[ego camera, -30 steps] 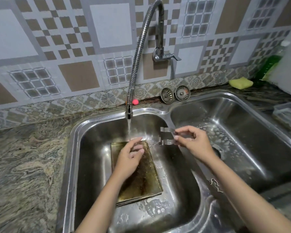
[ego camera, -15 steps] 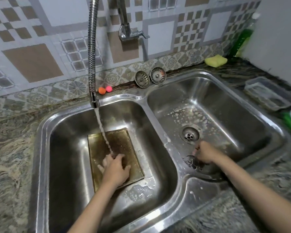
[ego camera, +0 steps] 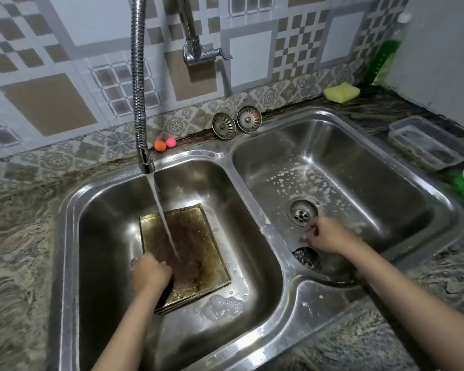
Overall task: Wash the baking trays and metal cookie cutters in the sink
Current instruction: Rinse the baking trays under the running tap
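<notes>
A stained, brownish baking tray lies flat on the floor of the left sink basin. Water runs from the flexible faucet onto the tray. My left hand grips the tray's near left edge with curled fingers. My right hand hovers in the right basin just in front of the drain, its fingers loosely curled and wet, holding nothing I can make out. Below it, in the basin's near left corner, lies a dark clump with metal glints; it is too blurred to identify.
Two sink strainers lean against the tiled wall behind the divider, beside an orange and a pink ball. A yellow sponge and a green bottle stand at the back right. A clear plastic container sits on the right counter.
My right hand put the metal cookie cutter down in the right basin's near corner and now lifts away from it. My left hand slid from the tray's surface to its left edge.
</notes>
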Demonstrator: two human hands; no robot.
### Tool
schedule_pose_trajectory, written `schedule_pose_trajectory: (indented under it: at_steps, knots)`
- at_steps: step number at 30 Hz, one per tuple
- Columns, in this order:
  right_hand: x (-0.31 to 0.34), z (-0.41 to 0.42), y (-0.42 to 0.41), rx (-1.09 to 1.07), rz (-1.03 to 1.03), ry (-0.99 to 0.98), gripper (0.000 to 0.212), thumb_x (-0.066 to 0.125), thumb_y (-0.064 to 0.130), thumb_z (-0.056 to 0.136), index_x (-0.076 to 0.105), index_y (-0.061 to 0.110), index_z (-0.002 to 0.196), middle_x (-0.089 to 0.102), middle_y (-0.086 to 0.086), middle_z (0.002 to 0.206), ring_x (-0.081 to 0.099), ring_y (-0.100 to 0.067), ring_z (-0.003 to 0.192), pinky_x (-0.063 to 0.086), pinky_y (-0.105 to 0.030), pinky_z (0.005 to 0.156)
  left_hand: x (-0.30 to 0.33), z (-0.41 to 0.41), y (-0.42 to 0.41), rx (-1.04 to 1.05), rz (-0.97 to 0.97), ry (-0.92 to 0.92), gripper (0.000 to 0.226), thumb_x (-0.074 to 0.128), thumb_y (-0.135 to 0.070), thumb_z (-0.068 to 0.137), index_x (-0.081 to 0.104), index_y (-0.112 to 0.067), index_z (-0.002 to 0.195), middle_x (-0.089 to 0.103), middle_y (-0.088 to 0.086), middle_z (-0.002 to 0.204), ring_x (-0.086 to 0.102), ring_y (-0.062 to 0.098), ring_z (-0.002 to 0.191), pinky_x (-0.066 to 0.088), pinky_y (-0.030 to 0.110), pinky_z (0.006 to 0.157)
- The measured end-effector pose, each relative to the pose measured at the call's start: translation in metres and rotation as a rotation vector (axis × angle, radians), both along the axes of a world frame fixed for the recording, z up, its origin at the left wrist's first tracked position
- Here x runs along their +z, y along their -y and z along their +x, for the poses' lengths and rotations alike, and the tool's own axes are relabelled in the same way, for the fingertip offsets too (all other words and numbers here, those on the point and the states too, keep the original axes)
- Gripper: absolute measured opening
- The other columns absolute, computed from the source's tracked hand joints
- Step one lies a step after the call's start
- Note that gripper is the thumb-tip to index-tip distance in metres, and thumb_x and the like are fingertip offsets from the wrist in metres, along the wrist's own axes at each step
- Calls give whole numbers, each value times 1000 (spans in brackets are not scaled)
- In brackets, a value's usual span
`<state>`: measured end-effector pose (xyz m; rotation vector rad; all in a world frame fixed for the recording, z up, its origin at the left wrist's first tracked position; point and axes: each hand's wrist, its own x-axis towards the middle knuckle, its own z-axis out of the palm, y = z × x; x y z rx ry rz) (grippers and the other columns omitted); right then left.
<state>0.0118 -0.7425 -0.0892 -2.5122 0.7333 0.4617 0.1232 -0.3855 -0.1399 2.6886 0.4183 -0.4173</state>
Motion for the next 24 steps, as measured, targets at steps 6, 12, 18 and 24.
schedule_pose_trajectory:
  at_steps: [6,12,18,24]
  knots:
    - [24,10,-51,4,54,466,11,63,21,86,71,16,93,68,5,78,63,-14,74,52,-30,72,21,1,-8,75,-258,135,37,63,-3,78,64,-11,114,59,17,116,61,30,100,52,40,90]
    - [29,25,-120,242,100,677,12,62,21,86,72,18,94,66,5,90,60,-11,83,50,-28,79,53,7,0,39,-587,121,52,51,9,85,54,-12,132,59,10,121,52,13,97,43,22,75]
    - [30,32,-172,375,232,625,29,56,27,92,65,19,117,63,3,115,59,-12,109,48,-27,95,60,-2,-4,302,-1050,34,43,46,9,93,59,-15,125,60,12,122,60,24,110,52,40,92]
    - [30,35,-197,633,216,430,53,43,34,100,29,21,149,16,0,160,11,-14,148,16,-29,118,62,-12,-7,227,-1371,40,48,43,11,93,62,-26,118,55,18,132,57,28,118,42,49,104]
